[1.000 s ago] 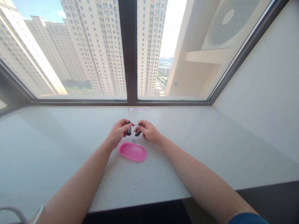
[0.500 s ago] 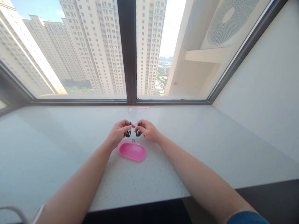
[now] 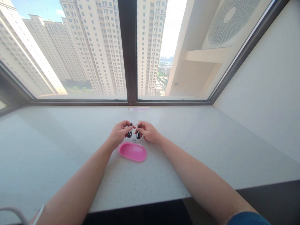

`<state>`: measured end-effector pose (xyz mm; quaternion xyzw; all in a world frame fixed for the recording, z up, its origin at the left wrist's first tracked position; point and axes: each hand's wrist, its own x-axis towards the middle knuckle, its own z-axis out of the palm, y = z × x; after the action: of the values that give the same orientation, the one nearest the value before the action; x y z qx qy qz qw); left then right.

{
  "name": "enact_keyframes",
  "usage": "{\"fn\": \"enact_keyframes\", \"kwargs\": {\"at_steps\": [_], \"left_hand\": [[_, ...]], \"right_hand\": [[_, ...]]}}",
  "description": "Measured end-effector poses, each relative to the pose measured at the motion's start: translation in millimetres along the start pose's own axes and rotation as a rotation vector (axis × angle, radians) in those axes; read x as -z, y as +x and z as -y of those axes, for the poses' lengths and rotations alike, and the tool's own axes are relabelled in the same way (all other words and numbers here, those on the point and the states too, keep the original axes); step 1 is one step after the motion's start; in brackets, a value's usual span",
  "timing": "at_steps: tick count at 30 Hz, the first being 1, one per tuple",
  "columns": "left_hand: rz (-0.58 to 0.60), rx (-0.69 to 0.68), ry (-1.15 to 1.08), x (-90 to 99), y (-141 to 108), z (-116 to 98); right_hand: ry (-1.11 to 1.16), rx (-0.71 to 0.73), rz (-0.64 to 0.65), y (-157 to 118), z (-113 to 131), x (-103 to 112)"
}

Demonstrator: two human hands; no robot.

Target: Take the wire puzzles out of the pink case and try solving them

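Between the thumb and fingers of my left hand (image 3: 120,132) is a black snap hair clip (image 3: 129,133), its wider end pointing down. My right hand (image 3: 148,131) pinches a second black hair clip (image 3: 138,134) in the same upright way, a small gap to the right of the first. Just below the clips a small dark ring (image 3: 134,141) lies on the pale speckled sill. Nearer to me rests a shallow pink oval dish (image 3: 132,152), with nothing seen in it.
A clear, pink-tinted object (image 3: 140,109) lies behind my hands, close to the window frame (image 3: 84,103); its kind is hard to make out. The speckled sill (image 3: 138,187) ends at a front edge below. A white wall (image 3: 264,103) rises at the right.
Both hands stay in nearly the same place. The clips have tilted very slightly, and the pale slots in them show a little differently. The dish and ring have not moved.
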<state>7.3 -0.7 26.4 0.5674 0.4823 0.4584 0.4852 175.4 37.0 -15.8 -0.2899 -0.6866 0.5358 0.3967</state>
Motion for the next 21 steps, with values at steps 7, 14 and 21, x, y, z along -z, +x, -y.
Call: {"fn": "enact_keyframes", "kwargs": {"at_steps": [7,14,21], "left_hand": [[-0.011,0.024,0.001,-1.0,-1.0,-2.7],[-0.036,0.025,0.041,-1.3,-2.1,-4.6],[-0.002,-0.016,0.107,0.1,-2.0,-1.4]], "right_hand": [[-0.005,-0.002,-0.015,0.1,-0.8,0.3],[-0.023,-0.013,-0.012,0.0,-1.0,0.3],[-0.029,-0.032,-0.009,-0.1,0.2,0.0]]}}
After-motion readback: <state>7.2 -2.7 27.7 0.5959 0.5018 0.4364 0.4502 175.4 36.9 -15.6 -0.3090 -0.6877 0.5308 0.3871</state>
